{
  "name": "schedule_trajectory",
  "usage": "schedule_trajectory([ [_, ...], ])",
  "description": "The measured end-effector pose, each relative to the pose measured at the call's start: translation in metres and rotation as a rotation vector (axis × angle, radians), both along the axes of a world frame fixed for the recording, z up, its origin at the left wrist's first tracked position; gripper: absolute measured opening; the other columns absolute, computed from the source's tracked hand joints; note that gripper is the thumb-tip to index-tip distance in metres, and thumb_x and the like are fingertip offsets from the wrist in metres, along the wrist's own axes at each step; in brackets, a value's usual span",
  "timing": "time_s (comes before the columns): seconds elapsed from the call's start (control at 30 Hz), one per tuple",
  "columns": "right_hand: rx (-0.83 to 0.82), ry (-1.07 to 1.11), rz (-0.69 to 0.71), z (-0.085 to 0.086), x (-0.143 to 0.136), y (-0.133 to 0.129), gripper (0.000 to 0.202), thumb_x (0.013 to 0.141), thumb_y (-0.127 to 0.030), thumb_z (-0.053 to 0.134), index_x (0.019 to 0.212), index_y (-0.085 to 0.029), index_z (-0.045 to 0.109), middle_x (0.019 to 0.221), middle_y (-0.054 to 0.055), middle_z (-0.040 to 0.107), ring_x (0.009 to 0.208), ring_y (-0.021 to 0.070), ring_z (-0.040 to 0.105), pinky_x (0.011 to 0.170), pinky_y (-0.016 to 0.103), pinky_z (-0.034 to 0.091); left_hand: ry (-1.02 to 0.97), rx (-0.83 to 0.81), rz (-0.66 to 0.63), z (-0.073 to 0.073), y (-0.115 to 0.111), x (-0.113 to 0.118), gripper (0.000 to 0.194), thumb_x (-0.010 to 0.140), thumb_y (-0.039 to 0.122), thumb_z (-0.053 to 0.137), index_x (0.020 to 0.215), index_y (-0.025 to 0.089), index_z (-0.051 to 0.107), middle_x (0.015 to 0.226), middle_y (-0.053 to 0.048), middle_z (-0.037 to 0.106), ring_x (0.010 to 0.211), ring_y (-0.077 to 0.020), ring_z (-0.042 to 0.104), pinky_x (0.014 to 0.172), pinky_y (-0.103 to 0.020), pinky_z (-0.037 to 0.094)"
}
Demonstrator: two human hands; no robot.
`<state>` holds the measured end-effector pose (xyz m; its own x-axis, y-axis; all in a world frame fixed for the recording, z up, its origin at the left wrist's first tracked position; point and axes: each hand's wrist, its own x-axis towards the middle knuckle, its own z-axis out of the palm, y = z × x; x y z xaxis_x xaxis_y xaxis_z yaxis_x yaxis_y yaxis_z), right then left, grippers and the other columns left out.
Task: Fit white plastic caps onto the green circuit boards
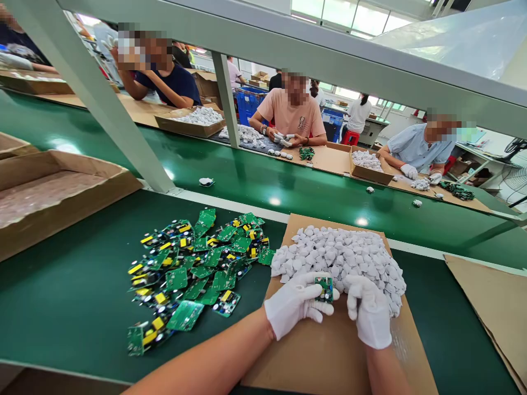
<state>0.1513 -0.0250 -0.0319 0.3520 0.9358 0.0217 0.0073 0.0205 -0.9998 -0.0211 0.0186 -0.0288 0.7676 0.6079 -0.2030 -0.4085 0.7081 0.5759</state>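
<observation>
My left hand (pixel 297 304), in a white glove, grips a small green circuit board (pixel 324 289) between thumb and fingers, its component side facing me. My gloved right hand (pixel 369 310) is just to the right of the board, fingers curled in; whatever they may hold is hidden. Both hands are over a cardboard sheet (pixel 304 351), at the near edge of a heap of small white soft-looking lumps (pixel 337 252). Left of the sheet lies a loose pile of circuit boards (pixel 201 263), some with yellow and black components showing, others with their green backs up.
A green conveyor belt (pixel 263 189) runs behind a pale rail. A metal frame post (pixel 111 104) slants up at left. At far left stands a cardboard tray (pixel 61 197); another cardboard sheet (pixel 489 307) lies at right. Several co-workers sit across the belt.
</observation>
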Motion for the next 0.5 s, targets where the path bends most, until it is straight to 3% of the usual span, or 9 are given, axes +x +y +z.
schedule_trajectory([
  [0.13,-0.016,-0.052,-0.005,0.0028,-0.0035,-0.0004,0.044,0.073,-0.05,0.064,0.098,-0.014,0.058,0.05,-0.004,0.051,0.037,0.0078,0.04,0.033,0.019,0.034,0.008,0.008,0.005,0.0,0.0011,0.0001,0.038,0.078,0.026,0.062,0.112,0.016,0.049,0.095,-0.011,0.064,0.067,-0.015,0.066,0.051,-0.019,0.049],
  [0.37,-0.051,-0.033,0.032,-0.0004,-0.0023,-0.003,0.048,0.083,-0.059,0.043,0.066,-0.016,0.057,0.034,-0.007,0.034,0.027,0.0054,0.027,0.026,0.016,0.02,0.023,0.014,-0.028,-0.0024,0.0007,0.0015,0.042,0.076,0.027,0.063,0.113,0.016,0.047,0.098,-0.012,0.063,0.067,-0.0145,0.066,0.05,-0.019,0.048],
  [0.5,-0.016,-0.046,0.033,0.0054,-0.0073,0.0023,0.03,0.074,-0.046,0.064,0.08,-0.017,0.062,0.054,-0.001,0.057,0.041,0.0095,0.047,0.037,0.02,0.039,0.033,0.013,-0.016,-0.0059,0.0022,0.0018,0.046,0.074,0.029,0.065,0.114,0.015,0.046,0.096,-0.011,0.063,0.064,-0.0139,0.065,0.048,-0.018,0.047],
])
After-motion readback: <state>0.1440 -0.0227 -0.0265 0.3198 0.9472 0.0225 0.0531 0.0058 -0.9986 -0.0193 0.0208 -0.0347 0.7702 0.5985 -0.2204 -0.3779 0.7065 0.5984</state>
